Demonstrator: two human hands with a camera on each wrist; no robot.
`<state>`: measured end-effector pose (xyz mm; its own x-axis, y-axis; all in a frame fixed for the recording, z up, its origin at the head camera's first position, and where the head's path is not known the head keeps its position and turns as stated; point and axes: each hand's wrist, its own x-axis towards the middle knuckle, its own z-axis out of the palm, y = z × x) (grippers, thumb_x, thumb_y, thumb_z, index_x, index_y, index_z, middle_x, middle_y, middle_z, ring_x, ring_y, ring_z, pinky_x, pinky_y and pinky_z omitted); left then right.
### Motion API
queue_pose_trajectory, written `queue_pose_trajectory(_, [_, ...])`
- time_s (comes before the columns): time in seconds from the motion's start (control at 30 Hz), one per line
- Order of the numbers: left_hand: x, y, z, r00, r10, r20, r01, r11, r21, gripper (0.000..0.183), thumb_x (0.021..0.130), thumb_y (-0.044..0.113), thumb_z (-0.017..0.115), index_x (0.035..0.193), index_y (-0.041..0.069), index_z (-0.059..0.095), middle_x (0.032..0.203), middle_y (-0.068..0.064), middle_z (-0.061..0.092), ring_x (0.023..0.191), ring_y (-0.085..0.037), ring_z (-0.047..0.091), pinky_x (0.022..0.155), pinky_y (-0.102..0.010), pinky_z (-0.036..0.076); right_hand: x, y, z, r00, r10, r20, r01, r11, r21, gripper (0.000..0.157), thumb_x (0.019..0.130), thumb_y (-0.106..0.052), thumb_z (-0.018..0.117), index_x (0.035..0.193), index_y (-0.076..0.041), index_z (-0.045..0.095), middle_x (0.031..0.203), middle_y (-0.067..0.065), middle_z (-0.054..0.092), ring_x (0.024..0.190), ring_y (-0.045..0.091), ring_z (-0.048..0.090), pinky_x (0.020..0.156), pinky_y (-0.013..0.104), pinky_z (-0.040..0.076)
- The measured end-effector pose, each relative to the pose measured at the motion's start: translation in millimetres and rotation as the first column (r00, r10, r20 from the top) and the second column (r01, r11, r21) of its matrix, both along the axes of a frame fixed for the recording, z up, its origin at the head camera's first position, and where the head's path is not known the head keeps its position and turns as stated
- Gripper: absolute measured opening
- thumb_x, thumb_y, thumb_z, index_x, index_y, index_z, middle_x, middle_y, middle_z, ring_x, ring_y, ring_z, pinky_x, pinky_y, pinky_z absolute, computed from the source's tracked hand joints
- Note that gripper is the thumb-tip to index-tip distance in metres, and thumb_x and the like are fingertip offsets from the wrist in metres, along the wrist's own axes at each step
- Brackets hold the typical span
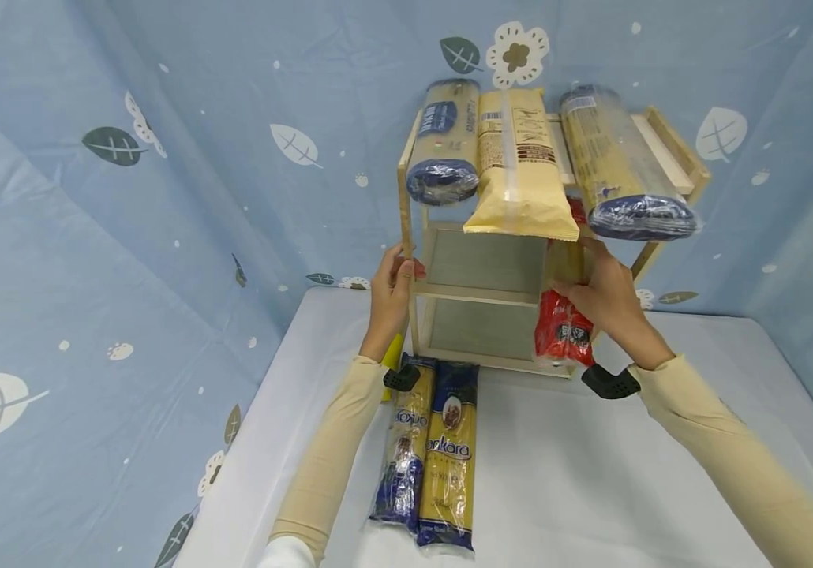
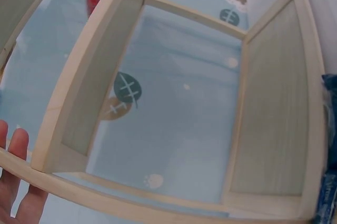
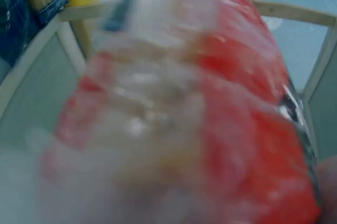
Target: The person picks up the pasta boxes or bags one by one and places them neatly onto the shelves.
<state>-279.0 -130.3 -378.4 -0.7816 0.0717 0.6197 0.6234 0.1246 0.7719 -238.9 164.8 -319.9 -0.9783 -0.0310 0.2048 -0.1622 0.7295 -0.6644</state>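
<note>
My right hand (image 1: pixel 605 288) grips a red-and-clear packet of pasta (image 1: pixel 564 327) at the right side of a small wooden shelf rack (image 1: pixel 477 296). The packet hangs upright-tilted below the top shelf, and its upper part is partly hidden by a cream packet (image 1: pixel 520 166). In the right wrist view the red pasta packet (image 3: pixel 247 113) fills most of the picture, blurred. My left hand (image 1: pixel 391 296) holds the rack's left front post, thumb in front. The left wrist view shows fingers (image 2: pixel 18 142) of that hand behind the rail.
On the top shelf lie a blue-ended spaghetti packet (image 1: pixel 443 142), the cream packet and another blue-ended packet (image 1: pixel 620 166). Two yellow-and-blue pasta packets (image 1: pixel 449 457) lie on the white table (image 1: pixel 556 489) in front of the rack. Something yellow (image 1: pixel 392 359) shows by the left forearm. Blue patterned cloth (image 1: pixel 200 237) hangs behind.
</note>
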Motion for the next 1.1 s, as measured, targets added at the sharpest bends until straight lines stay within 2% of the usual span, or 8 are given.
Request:
queue_pose_trajectory(0.07, [0.4,0,0.1,1.0,0.006,-0.002,-0.006,1.0,-0.011,0.03,0.101,0.001,0.04,0.128,-0.007,0.047,0.094,-0.028,0.06,0.087,-0.039,0.061,0.084,-0.047,0.049,-5.1,3,-0.2,1.0,0.009,-0.011,-0.009,1.0,0.024,0.072,0.088,-0.02,0.065,0.143,0.01,0.028,0.106,0.035,0.058,0.085,0.044,0.061,0.069,0.055,0.052])
queue_pose_trajectory(0.13, [0.7,0,0.5,1.0,0.013,-0.003,-0.013,1.0,-0.01,0.03,0.101,0.001,0.04,0.128,-0.007,0.048,0.094,-0.028,0.06,0.086,-0.039,0.061,0.083,-0.047,0.049,-9.0,6,0.4,1.0,0.025,-0.014,-0.024,0.999,0.046,0.067,0.09,-0.02,0.063,0.141,0.011,0.031,0.103,0.035,0.059,0.084,0.043,0.061,0.069,0.055,0.051])
queue_pose_trajectory(0.23, [1.3,-1,1.3,1.0,0.022,-0.007,-0.022,1.0,-0.004,0.03,0.101,0.0,0.04,0.128,-0.007,0.048,0.094,-0.028,0.06,0.086,-0.039,0.061,0.083,-0.048,0.049,-13.0,11,1.5,0.998,0.057,0.019,-0.058,0.995,0.083,0.062,0.093,-0.023,0.059,0.139,0.012,0.035,0.114,0.036,0.055,0.1,0.048,0.055,0.08,0.059,0.046])
queue_pose_trajectory(0.33, [1.4,-1,1.6,1.0,0.008,-0.009,-0.008,1.0,0.004,0.03,0.1,-0.002,0.039,0.128,-0.007,0.048,0.094,-0.03,0.059,0.086,-0.04,0.061,0.083,-0.049,0.048,-13.7,15,1.9,0.994,0.081,0.073,-0.09,0.988,0.122,0.061,0.094,-0.027,0.057,0.136,0.014,0.038,0.129,0.037,0.045,0.117,0.052,0.042,0.089,0.063,0.038])
queue_pose_trajectory(0.47, [0.5,-1,1.5,1.0,-0.003,-0.006,0.003,1.0,0.003,0.03,0.101,-0.001,0.038,0.128,-0.007,0.048,0.094,-0.03,0.059,0.086,-0.04,0.06,0.084,-0.048,0.049,-8.2,16,3.6,0.984,0.107,0.14,-0.133,0.973,0.19,0.071,0.093,-0.037,0.058,0.137,0.015,0.036,0.131,0.038,0.044,0.121,0.052,0.038,0.091,0.065,0.037])
queue_pose_trajectory(0.63, [0.7,-2,1.6,1.0,0.017,-0.006,-0.017,1.0,0.015,0.029,0.101,0.002,0.039,0.128,-0.006,0.049,0.094,-0.029,0.06,0.085,-0.039,0.061,0.084,-0.045,0.049,2.8,11,3.9,0.956,0.159,0.247,-0.221,0.943,0.25,0.09,0.089,-0.052,0.058,0.144,0.011,0.024,0.141,0.036,0.03,0.129,0.052,0.026,0.094,0.068,0.031])
queue_pose_trajectory(0.8, [0.0,-1,1.1,1.0,-0.011,-0.007,0.012,1.0,0.027,0.03,0.101,0.001,0.039,0.128,-0.008,0.047,0.095,-0.031,0.058,0.087,-0.042,0.06,0.086,-0.047,0.048,9.1,12,3.1,0.946,0.151,0.285,-0.227,0.939,0.257,0.084,0.092,-0.045,0.056,0.146,0.01,0.02,0.142,0.039,0.024,0.129,0.053,0.023,0.095,0.068,0.03])
queue_pose_trajectory(1.1, [-0.5,2,-0.7,1.0,-0.013,0.018,0.012,1.0,0.022,0.03,0.102,0.003,0.038,0.129,-0.007,0.047,0.095,-0.032,0.058,0.087,-0.042,0.06,0.087,-0.048,0.048,10.7,17,-1.4,0.947,0.168,0.274,-0.24,0.937,0.252,0.078,0.094,-0.037,0.056,0.146,0.009,0.02,0.144,0.039,0.02,0.131,0.055,0.02,0.096,0.069,0.026])
